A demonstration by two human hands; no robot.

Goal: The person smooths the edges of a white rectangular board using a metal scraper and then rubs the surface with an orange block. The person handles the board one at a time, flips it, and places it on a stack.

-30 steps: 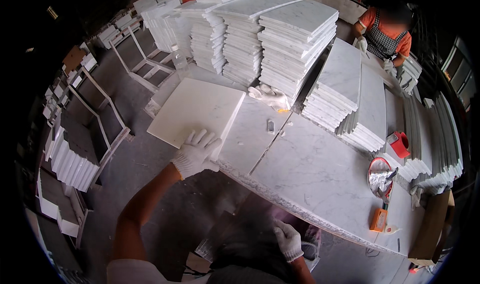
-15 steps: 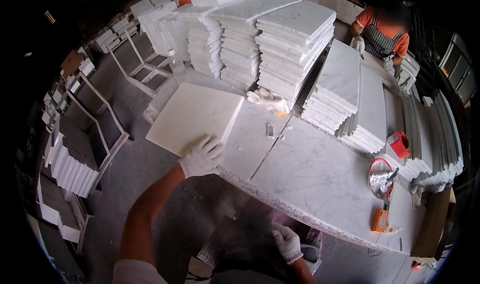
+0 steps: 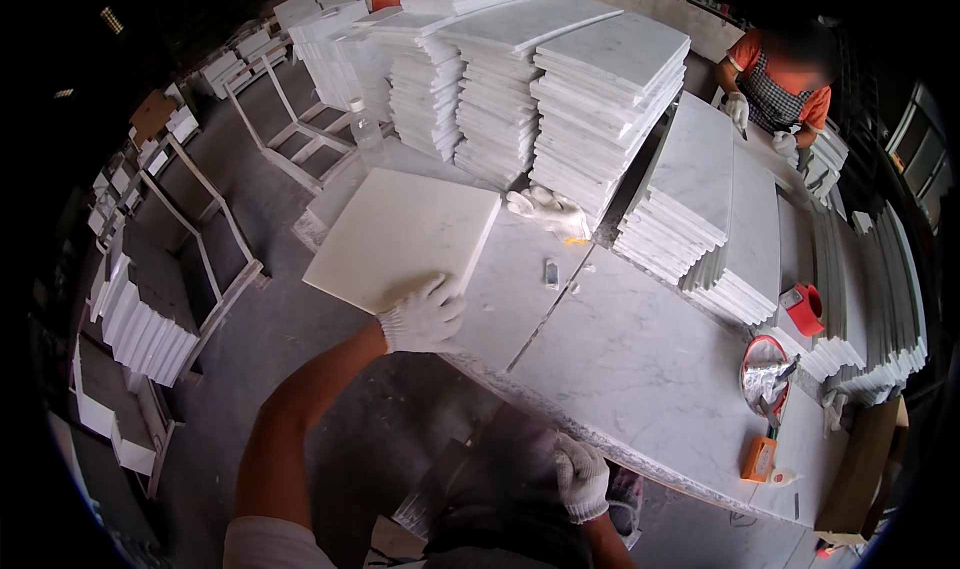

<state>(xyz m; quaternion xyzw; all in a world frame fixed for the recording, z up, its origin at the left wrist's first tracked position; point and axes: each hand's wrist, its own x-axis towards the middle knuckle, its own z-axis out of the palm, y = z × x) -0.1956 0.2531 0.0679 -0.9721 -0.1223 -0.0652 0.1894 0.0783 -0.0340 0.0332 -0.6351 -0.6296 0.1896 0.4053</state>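
My left hand (image 3: 425, 314), in a white knit glove, is closed over the near right edge of a square white marble slab (image 3: 395, 234). That slab lies at the left end of the marble-topped table (image 3: 620, 339), its near left part overhanging. Low down by my lap, my gloved right hand (image 3: 582, 477) is curled closed; what it holds, if anything, is hidden. A loose white glove (image 3: 550, 212) lies right of the slab, at the foot of a tall stack of marble slabs (image 3: 605, 109). Close to it sits a small clear-and-grey object (image 3: 551, 273).
Shorter slab stacks (image 3: 690, 179) stand to the right. Toward the table's right end are a red-rimmed tub (image 3: 764, 374), a red tape roll (image 3: 802, 311), an orange box (image 3: 759, 459) and a cardboard box (image 3: 868, 474). A clear bottle (image 3: 365, 129) stands far left. A gloved co-worker (image 3: 780, 84) works across.
The whole view has shifted slightly right and down. My left hand keeps its place on the slab. My right hand has turned and its fingers are more curled.
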